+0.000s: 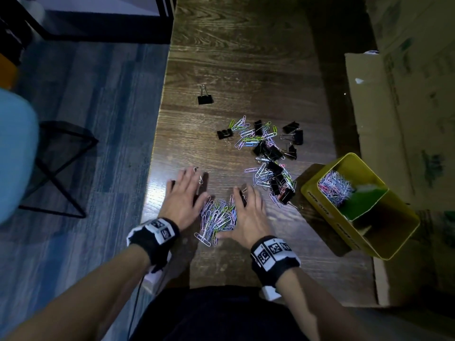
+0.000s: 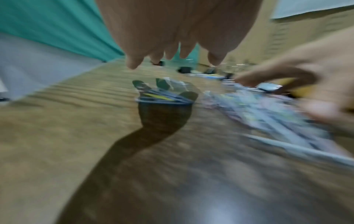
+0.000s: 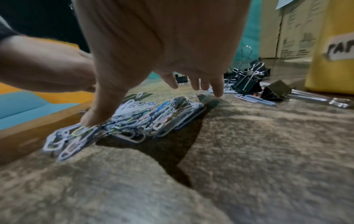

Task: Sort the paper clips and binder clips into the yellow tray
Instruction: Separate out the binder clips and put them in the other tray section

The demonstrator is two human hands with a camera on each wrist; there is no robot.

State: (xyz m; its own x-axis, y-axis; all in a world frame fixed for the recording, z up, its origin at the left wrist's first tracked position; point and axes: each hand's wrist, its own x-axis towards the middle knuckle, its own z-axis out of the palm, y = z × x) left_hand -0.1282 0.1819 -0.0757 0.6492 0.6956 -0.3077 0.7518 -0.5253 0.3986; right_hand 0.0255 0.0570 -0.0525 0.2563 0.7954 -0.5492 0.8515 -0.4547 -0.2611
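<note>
blurred paper clips (image 2: 268, 112), right hand (image 1: 246, 217) partly covering pile

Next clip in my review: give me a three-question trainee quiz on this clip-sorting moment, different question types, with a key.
1. True or false: the yellow metal tray already holds coloured paper clips in one compartment.
2. Multiple choice: the lone black binder clip at the far side of the brown wooden table is (a) in the tray, (b) apart from the mixed scatter, (c) under a hand.
3. Fill in: the left hand and right hand, fingers straight, flank a gathered heap of coloured ____ clips.

Key: 1 true; 2 b; 3 paper.
</note>
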